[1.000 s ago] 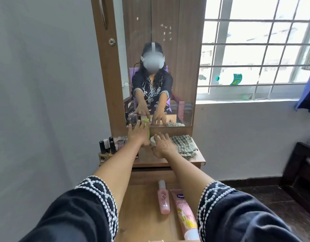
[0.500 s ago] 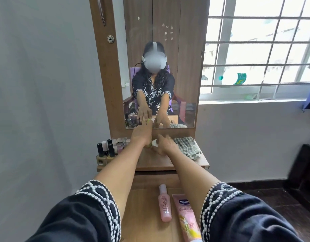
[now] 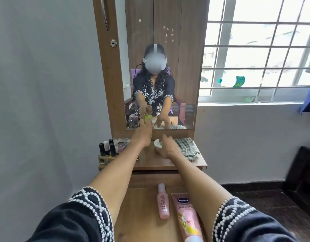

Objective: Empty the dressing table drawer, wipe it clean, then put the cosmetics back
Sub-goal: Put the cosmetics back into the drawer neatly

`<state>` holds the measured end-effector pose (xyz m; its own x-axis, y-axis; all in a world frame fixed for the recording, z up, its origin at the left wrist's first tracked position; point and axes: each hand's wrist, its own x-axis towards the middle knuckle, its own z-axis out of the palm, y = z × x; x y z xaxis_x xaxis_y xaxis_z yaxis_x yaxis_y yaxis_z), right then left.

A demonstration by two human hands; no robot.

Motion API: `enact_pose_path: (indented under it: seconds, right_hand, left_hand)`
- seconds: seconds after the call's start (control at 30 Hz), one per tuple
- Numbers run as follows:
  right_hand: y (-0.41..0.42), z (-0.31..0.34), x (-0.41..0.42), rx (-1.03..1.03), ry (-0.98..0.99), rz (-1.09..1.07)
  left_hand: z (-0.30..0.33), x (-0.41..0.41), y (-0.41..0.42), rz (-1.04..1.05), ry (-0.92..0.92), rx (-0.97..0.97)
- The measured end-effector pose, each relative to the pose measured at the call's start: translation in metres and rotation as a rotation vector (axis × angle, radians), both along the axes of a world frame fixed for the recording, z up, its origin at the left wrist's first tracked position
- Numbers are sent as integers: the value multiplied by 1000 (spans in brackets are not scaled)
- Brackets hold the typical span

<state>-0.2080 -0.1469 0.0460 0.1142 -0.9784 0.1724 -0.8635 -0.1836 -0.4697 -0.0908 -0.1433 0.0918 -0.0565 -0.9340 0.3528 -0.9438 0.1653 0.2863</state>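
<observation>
The drawer (image 3: 138,217) stands pulled out below me, with a pink spray bottle (image 3: 162,201) and a pink Vaseline tube (image 3: 187,217) lying in it. Both my arms reach over it to the dressing table top (image 3: 150,162). My left hand (image 3: 143,137) is closed around a small green container (image 3: 148,118), held up against the mirror's lower edge. My right hand (image 3: 168,147) curls around a white round jar (image 3: 157,143) on the tabletop. Most of the green container is hidden by my fingers.
Several nail polish bottles and small jars (image 3: 108,150) crowd the tabletop's left end. A checked cloth (image 3: 187,149) lies crumpled at its right end. The mirror (image 3: 159,67) rises just behind my hands. Dark furniture (image 3: 302,172) stands at the far right.
My left hand has lifted slightly, so the green container now shows above my fingers. My right hand has stayed on the white jar. The view has tilted a little.
</observation>
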Motion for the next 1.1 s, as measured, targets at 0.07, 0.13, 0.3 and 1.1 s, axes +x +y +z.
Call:
enact_pose_path:
  seconds: [0.07, 0.13, 0.3, 1.1]
  right_hand:
    - [10, 6, -7, -25, -89, 14]
    - [23, 14, -15, -34, -152, 33]
    - [64, 25, -36, -49, -182, 112]
    - [177, -70, -41, 249, -100, 177]
  left_hand:
    - [9, -4, 11, -42, 61, -66]
    - [18, -6, 27, -80, 138, -126]
    - [29, -3, 77, -115, 404, -300]
    - [-123, 14, 176, -69, 1033, 400]
